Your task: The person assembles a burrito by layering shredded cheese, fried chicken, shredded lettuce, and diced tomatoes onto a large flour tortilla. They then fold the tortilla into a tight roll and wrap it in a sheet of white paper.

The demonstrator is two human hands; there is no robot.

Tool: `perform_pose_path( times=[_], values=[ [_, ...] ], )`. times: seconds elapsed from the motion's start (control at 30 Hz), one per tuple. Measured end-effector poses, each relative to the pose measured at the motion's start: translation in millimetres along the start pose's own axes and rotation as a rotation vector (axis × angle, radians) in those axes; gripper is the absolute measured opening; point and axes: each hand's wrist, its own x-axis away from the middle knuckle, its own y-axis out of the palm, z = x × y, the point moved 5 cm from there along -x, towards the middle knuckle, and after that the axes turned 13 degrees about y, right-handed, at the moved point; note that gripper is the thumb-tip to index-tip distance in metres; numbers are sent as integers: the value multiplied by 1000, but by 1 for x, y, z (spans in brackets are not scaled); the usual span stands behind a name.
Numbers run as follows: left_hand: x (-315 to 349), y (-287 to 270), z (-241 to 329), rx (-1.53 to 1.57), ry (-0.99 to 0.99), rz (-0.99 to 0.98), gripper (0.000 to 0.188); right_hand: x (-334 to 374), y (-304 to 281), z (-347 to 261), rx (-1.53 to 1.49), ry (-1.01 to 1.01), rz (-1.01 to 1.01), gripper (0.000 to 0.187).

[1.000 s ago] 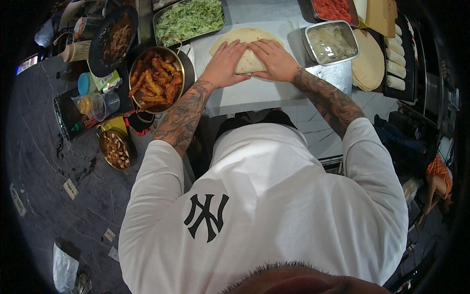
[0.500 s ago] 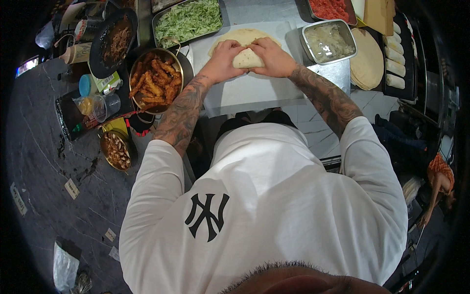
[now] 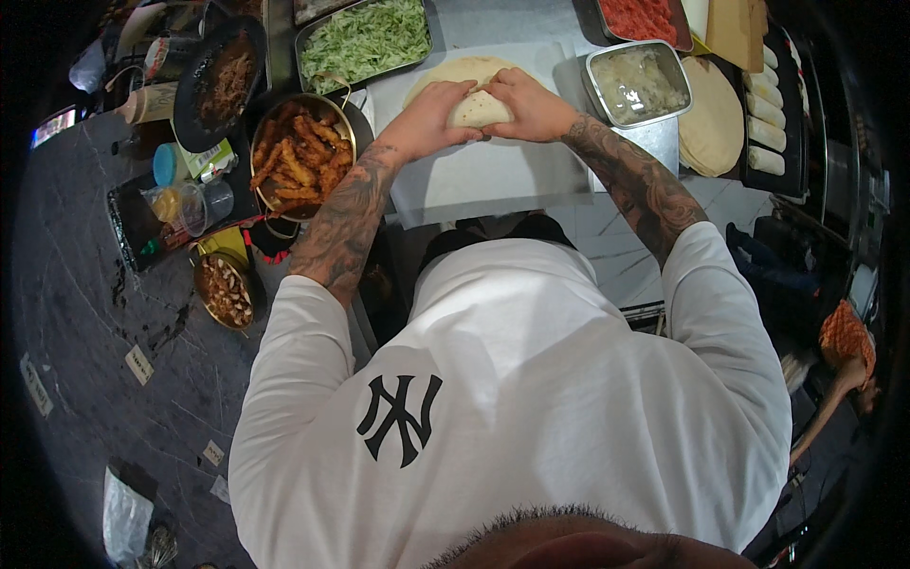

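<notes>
Head view, clock taken from the wrap. Half-rolled wrap (image 3: 480,110) lies on a white paper sheet (image 3: 493,182), upper middle of view. Left hand (image 3: 428,121) clamped on its 9 o'clock side, fingers together and curled over the top, thumb along the near edge. Right hand (image 3: 533,110) clamped on the 3 o'clock side, fingers likewise bent over the roll; their tips partly hidden. Flat, unrolled dough shows beyond, toward 11 and 12.

Around it: greens (image 3: 365,43), shredded, in a metal tray at 10. Fried strips (image 3: 299,161) in a two-handled pan between 8 and 9, near the left forearm. Dark pan of shredded meat (image 3: 229,83) farther out at 9. Red chopped food (image 3: 640,19) at 2. Pale shreds (image 3: 637,83) in a tub just above 3; flatbreads (image 3: 713,119), stacked, beyond; finished rolls (image 3: 766,133) in a row past those, on a black tray (image 3: 792,173).
</notes>
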Motion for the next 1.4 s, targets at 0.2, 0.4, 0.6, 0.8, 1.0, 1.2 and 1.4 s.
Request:
perform_pose_path(
  times=[0.2, 0.4, 0.6, 0.8, 1.0, 1.2, 1.4],
  values=[
    [18, 4, 12, -170, 118, 153, 86, -3, -5, -2, -31, 1, -4, 61],
    [19, 16, 2, -133, 97, 283, 81, -5, -3, 0, -23, -17, -9, 63],
    [10, 16, -4, -133, 52, 305, 67, -6, -6, -2, 27, 35, -8, 66],
    [4, 9, -10, -65, -9, 237, 63, 7, -20, -17, 199, 14, 199, 69],
    [-2, 5, -12, 26, -53, 199, 64, 30, -8, -44, 408, -47, 314, 79],
    [-6, 3, -20, 86, -193, 90, 66, 1, -4, -28, 336, 93, 233, 76],
    [-16, -5, -21, 18, -278, 32, 68, -17, -6, -18, 298, 112, 136, 70]
  ],
)
